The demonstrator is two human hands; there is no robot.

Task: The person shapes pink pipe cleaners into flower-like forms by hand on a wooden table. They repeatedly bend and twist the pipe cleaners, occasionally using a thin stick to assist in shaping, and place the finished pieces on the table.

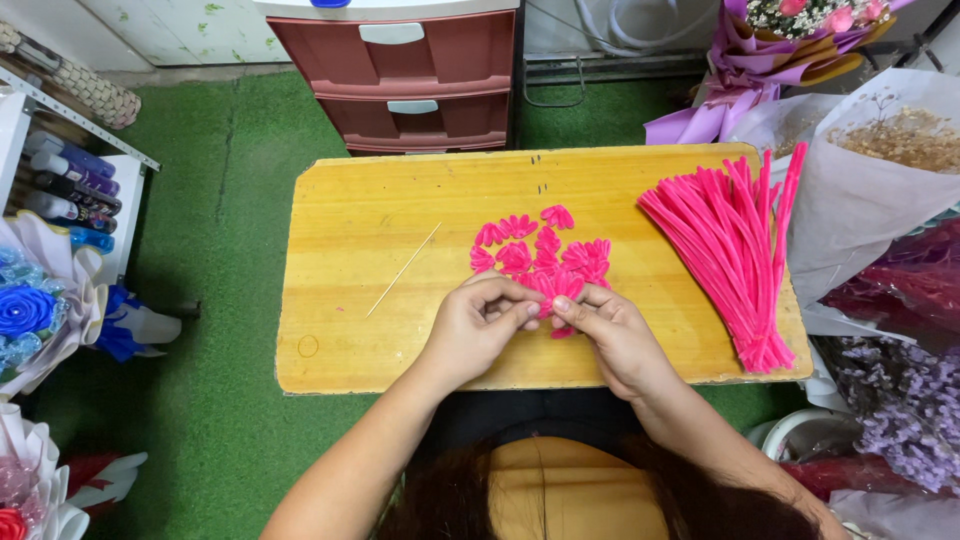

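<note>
In the head view, a small bright-pink looped pipe-cleaner petal is pinched between the left hand and the right hand, fingertips pressed together over the near middle of the yellow wooden board. Finished petals lie just beyond; straight pink stems lie rightward, nearer the right hand.
</note>
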